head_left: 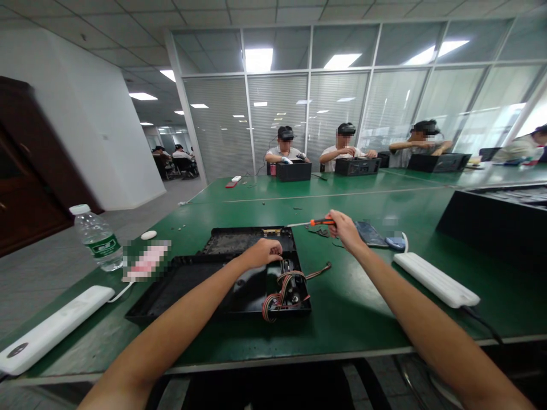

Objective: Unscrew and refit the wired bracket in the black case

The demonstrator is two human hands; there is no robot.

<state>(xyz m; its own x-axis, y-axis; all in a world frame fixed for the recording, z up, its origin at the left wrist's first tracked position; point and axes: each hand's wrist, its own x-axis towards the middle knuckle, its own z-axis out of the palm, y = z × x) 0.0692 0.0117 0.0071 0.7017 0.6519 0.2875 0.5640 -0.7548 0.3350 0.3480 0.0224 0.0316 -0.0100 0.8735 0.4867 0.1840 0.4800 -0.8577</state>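
My right hand (343, 229) is wrapped round the handle of an orange and black screwdriver (320, 222). The shaft points left, its tip near the far right corner of an opened black casing (252, 293) that lies flat on the table. Over the casing's right part, my left hand (265, 254) has its fingers curled in a pinch; what they hold, if anything, is hidden. Just below those fingers, a bundle of multicoloured wires (284, 285) loops over the casing's inner parts, with a connector end (327, 265) reaching out to the right. A small brass-coloured piece (272, 232) sits at the casing's far edge.
On the green table (354, 307), white power strips (436, 279) (57, 327) lie at both sides. A water bottle (100, 245) stands left, and a dark phone-like slab (371, 234) lies right. Another black case (491, 228) occupies the right side. Several people work across the table.
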